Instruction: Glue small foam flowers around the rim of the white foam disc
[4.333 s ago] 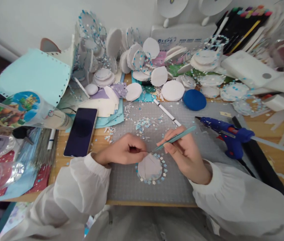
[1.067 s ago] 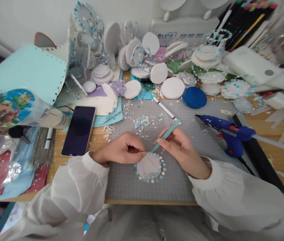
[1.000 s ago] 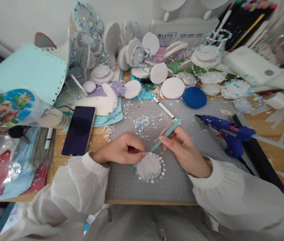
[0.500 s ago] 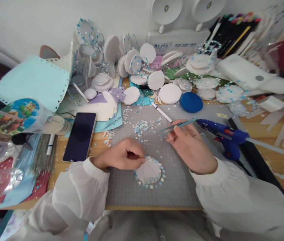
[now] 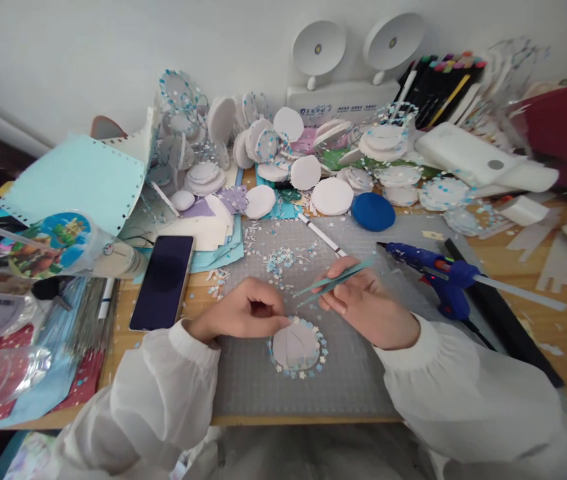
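A pale round disc (image 5: 295, 345) lies near the front of the grey cutting mat (image 5: 263, 397), ringed by small white and blue flower shapes. My left hand (image 5: 246, 308) pinches the ring at the disc's upper left edge, thumb and forefinger together. Teal tweezers (image 5: 339, 277) are held in my right hand (image 5: 363, 300), their two tips apart and pointing left, above and to the right of the disc. Nothing visible sits between the tips. Beyond the hands, loose tiny flowers (image 5: 281, 261) form a small pile on the mat.
A phone (image 5: 162, 283) and a plastic cup (image 5: 53, 243) stand left. A blue glue gun (image 5: 431, 267) lies right, beside a black bar (image 5: 508, 320). A white pen (image 5: 319, 233), a blue disc (image 5: 373, 211) and many white discs (image 5: 332, 196) are behind.
My right hand has brought the tweezers left and down, closer to the disc. My left hand keeps its pinch at the ring. The camera view has shifted slightly.
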Available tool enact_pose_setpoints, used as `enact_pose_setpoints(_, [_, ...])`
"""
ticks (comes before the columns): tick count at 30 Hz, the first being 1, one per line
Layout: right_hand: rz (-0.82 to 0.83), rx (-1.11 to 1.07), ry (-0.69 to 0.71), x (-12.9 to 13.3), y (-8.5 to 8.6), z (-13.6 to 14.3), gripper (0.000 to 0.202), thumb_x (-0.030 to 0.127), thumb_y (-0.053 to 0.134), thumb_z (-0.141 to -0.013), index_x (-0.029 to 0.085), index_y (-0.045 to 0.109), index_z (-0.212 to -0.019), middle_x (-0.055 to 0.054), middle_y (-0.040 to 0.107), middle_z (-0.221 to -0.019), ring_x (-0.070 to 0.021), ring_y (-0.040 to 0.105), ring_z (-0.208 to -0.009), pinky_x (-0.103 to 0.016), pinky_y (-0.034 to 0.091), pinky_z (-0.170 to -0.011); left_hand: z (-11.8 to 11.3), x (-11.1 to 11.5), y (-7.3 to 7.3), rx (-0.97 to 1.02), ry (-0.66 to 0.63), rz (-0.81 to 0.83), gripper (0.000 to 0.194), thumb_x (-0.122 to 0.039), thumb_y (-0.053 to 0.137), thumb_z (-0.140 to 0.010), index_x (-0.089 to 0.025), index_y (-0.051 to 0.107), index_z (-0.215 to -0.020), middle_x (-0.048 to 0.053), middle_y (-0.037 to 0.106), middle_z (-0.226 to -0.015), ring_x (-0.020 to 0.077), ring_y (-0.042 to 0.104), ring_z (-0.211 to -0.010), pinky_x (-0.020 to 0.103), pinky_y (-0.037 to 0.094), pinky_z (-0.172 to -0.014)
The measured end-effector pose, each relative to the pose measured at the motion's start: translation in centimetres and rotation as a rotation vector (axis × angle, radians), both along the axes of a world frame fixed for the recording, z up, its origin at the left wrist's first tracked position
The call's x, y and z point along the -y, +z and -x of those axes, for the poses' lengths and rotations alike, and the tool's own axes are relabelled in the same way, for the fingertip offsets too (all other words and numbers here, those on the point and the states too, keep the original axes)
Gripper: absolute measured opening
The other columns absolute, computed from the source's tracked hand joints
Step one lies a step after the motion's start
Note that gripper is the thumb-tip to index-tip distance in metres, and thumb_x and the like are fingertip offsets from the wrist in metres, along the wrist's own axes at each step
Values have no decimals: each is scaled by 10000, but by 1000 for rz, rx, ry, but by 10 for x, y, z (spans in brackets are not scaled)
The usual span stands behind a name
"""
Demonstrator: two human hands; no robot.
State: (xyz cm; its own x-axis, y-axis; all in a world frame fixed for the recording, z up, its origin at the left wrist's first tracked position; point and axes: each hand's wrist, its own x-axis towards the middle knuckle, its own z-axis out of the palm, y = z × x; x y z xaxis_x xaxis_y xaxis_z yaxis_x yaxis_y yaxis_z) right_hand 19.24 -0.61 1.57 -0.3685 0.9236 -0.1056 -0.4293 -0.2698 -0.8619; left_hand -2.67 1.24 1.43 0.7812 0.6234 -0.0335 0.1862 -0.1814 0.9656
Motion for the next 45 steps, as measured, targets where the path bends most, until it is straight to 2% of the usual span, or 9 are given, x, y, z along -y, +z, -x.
enact_pose_setpoints(3, [1, 5, 0, 0, 0, 0, 270, 397, 789, -661, 256, 598, -790, 30, 629, -637, -89, 395, -453, -310, 387, -537, 1, 0, -2, 56, 99, 110, 343, -338, 644, -787, -134, 529, -536, -22, 429, -530, 84, 361, -521, 223, 266, -482])
enact_pose_setpoints(7, [-28, 21, 1, 0, -3, -1, 243, 384, 778, -687, 258, 610, -809, 38, 617, -632, -89, 406, -466, -303, 392, -539, -1, 2, -10, 282, 332, 281, 309, -399, 720, -717, -128, 612, -617, 0, 514, -578, 109, 447, -580, 231, 330, -537])
enact_pose_setpoints(10, [-78, 59, -14, 0, -6, -1, 203, 355, 769, -708, 256, 637, -826, 29, 621, -660, -98, 454, -509, -282, 389, -524, -3, 3, -15, 420, 392, 372, 316, -430, 760, -662, -129, 669, -696, -28, 471, -538, 94, 418, -539, 227, 318, -538])
enact_pose_setpoints(13, [-116, 141, -35, 2, -8, -1, 180, 329, 767, -714, 247, 655, -828, 5, 657, -765, -103, 498, -561, -268, 412, -516, -5, 3, -15, 431, 416, 412, 292, -396, 791, -632, -138, 685, -720, -54, 418, -512, 74, 368, -503, 216, 296, -525])
enact_pose_setpoints(19, [-159, 211, -47, 5, -11, 0, 164, 324, 742, -739, 240, 653, -847, -28, 708, -900, -109, 521, -592, -275, 450, -528, -6, 1, -17, 346, 432, 390, 270, -350, 802, -630, -141, 642, -692, -59, 413, -519, 68, 346, -502, 204, 270, -498])
enact_pose_setpoints(26, [-178, 234, -110, 5, -17, 0, 149, 303, 760, -727, 264, 693, -854, 4, 686, -816, -102, 524, -584, -252, 443, -514, -8, 3, -11, 327, 366, 490, 285, -376, 697, -766, -138, 544, -731, -64, 385, -551, 49, 278, -478, 202, 178, -469])
enact_pose_setpoints(31, [-193, 239, -148, 5, -18, -1, 143, 246, 764, -729, 304, 728, -854, 17, 715, -869, -110, 597, -669, -251, 496, -585, -8, 3, -8, 407, 323, 559, 306, -386, 653, -811, -140, 498, -717, -78, 302, -538, 42, 216, -469, 202, 155, -466])
enact_pose_setpoints(35, [-237, 268, -168, 5, -17, -2, 123, 264, 763, -729, 297, 746, -847, 0, 724, -869, -161, 650, -796, -293, 532, -666, -8, 4, -10, 473, 295, 612, 293, -359, 659, -813, -136, 494, -719, -76, 299, -549, 37, 212, -467, 198, 159, -462])
enact_pose_setpoints(45, [-255, 223, -186, 6, -16, -3, 126, 240, 772, -720, 299, 761, -830, 0, 715, -840, -149, 645, -754, -260, 512, -611, -7, 5, -9, 480, 265, 663, 267, -343, 687, -784, -121, 540, -773, -75, 315, -540, 34, 207, -458, 188, 158, -452])
